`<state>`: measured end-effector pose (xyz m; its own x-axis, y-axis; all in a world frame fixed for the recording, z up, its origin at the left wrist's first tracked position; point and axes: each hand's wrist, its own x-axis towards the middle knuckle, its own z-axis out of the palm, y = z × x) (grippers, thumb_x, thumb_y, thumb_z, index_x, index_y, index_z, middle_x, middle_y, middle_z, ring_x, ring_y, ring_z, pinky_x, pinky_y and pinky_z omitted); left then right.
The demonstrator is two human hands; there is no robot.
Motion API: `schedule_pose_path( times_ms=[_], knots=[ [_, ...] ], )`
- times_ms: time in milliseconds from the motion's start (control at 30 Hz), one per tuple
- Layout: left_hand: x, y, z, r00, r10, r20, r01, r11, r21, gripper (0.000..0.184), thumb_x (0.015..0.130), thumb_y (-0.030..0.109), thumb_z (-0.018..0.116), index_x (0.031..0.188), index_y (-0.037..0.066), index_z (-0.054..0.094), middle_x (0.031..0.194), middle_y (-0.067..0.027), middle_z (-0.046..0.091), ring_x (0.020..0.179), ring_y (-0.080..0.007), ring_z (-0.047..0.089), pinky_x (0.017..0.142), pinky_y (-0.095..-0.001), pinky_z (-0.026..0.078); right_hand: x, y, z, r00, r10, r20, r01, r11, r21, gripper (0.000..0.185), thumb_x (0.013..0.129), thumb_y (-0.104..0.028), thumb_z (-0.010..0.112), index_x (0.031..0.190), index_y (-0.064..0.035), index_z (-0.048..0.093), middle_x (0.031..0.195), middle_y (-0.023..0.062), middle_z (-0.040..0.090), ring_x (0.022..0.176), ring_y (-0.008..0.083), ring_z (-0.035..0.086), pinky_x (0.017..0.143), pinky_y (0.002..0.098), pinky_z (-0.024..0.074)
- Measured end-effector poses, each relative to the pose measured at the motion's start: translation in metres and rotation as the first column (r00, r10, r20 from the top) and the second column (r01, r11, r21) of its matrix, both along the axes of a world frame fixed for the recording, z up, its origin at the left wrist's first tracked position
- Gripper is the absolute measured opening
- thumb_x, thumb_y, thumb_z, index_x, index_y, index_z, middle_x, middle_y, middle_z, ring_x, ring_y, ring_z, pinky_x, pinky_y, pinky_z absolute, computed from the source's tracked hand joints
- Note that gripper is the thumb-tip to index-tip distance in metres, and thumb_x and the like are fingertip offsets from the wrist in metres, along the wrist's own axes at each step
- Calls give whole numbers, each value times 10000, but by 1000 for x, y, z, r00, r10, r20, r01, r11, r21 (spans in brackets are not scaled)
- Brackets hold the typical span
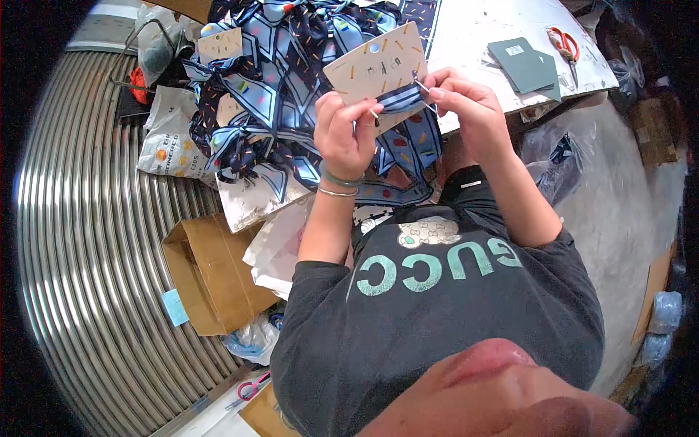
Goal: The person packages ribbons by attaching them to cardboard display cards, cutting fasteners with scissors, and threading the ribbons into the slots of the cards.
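left hand (342, 142): card (373, 67) gripped, apparently steadied | right hand (472, 109): cord (421, 87) pinched, likely for control | scarves (255, 91): piled on desk (470, 40)

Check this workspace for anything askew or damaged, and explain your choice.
The patterned fabric looks untidy: heaped in a jumble, partly spilling past the edge of the white table. The table's near left corner looks smudged, perhaps worn.

Two hands (344, 138), two bracelets (337, 193), one red-handled scissors (564, 48).
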<state>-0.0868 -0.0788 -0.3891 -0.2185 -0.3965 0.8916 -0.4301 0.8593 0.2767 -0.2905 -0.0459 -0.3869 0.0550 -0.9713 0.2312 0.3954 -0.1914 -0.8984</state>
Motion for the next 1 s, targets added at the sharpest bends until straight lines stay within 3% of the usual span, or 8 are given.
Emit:
schedule_pose_path(
  times_ms=[500,600,667,700,767,800,900,1000],
  knots=[
    [-6,10,11,995,-65,71,70,995,-72,86,834,30,637,913,61,629,774,5,656,659,-186,555,730,-360,451,4,-2,-1,1000,10,1,-10,994,105,180,819,-158,672,743,-2,625,770,-10,572,705,78,506,657,221,392],
    [-8,15,10,994,-104,35,105,994,-33,85,825,17,640,897,62,634,782,-19,649,678,-194,566,729,-362,455,5,-5,-6,963,-115,-245,114,993,-16,193,790,-179,728,762,-15,631,787,-8,580,714,79,508,655,229,400],
    [-7,18,9,995,-102,8,102,995,12,82,821,13,642,889,59,636,786,-36,645,694,-201,574,730,-363,459,7,-9,-6,727,-532,-434,373,836,-402,226,765,-184,768,864,-27,638,828,11,606,724,82,506,677,233,423],
    [-7,18,8,994,-109,-26,109,993,34,79,814,4,648,878,48,633,789,-54,641,706,-209,580,716,-351,465,8,-12,-5,727,-532,-434,372,836,-402,226,765,-184,768,864,-27,638,828,11,606,724,82,506,677,233,423],
    [-7,20,7,992,-114,-58,118,991,58,77,808,-6,653,868,38,630,792,-72,636,718,-216,587,701,-339,472,11,-18,-4,922,-360,-141,337,928,-159,316,763,-168,773,1005,-31,623,882,33,631,804,92,548,748,242,456],
    [-10,20,5,974,-173,-144,193,972,138,74,809,-14,655,858,30,621,790,-81,638,721,-214,590,683,-319,474,7,-17,-3,996,-77,56,81,994,-79,394,768,-121,761,1106,-10,593,937,57,652,854,119,601,777,255,489],
    [-10,20,4,951,-205,-230,259,936,237,72,813,-23,659,837,19,606,784,-90,643,718,-203,592,648,-285,471,0,-13,-2,943,188,273,-222,970,99,378,769,-70,745,1109,8,601,965,83,662,859,137,639,755,274,517],
    [-10,20,6,958,-181,-222,239,933,268,79,820,-18,664,821,13,591,785,-90,651,712,-183,589,647,-267,461,-4,-18,-15,940,212,266,-252,959,129,319,800,-94,718,1072,34,613,959,105,670,803,138,651,713,290,534]
  ],
)
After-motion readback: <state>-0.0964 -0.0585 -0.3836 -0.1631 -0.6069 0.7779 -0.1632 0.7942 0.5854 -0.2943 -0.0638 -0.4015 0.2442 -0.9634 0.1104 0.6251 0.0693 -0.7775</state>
